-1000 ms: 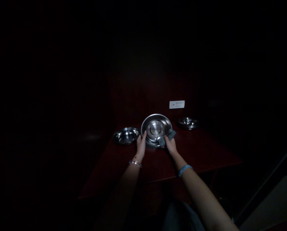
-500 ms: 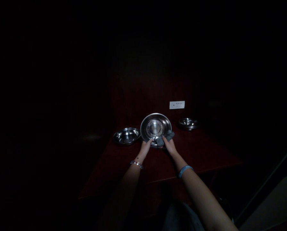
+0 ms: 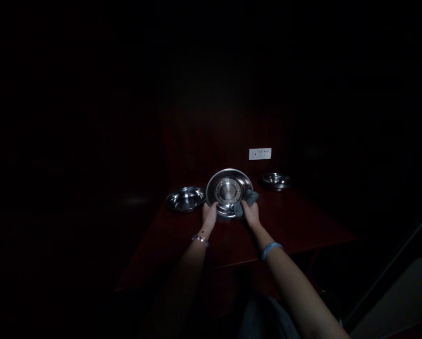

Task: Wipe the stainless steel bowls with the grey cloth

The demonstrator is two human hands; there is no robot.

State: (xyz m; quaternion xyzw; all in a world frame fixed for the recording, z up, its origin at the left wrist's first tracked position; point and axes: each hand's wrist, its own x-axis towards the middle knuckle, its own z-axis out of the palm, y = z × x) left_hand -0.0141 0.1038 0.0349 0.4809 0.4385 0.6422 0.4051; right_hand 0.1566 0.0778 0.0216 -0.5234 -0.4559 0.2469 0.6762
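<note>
A round, shiny steel bowl is held tilted up, its inside facing me, above the dark red table. My left hand grips its lower left rim, the thumb on the inner side and the other fingers hidden behind. At the lower right rim, my right hand pinches a grey cloth against the bowl. The cloth drapes over the rim on both sides of that thumb. Just left of the held bowl, another steel bowl rests on the table.
Further back on the right sits what looks like a small stack of steel bowls. A white socket panel is on the wall behind. The table has its front edge close to me, and the surroundings are very dark.
My left hand has shifted left and up along the rim. My right hand, with the cloth, has moved slightly right. The held bowl has dipped a little.
</note>
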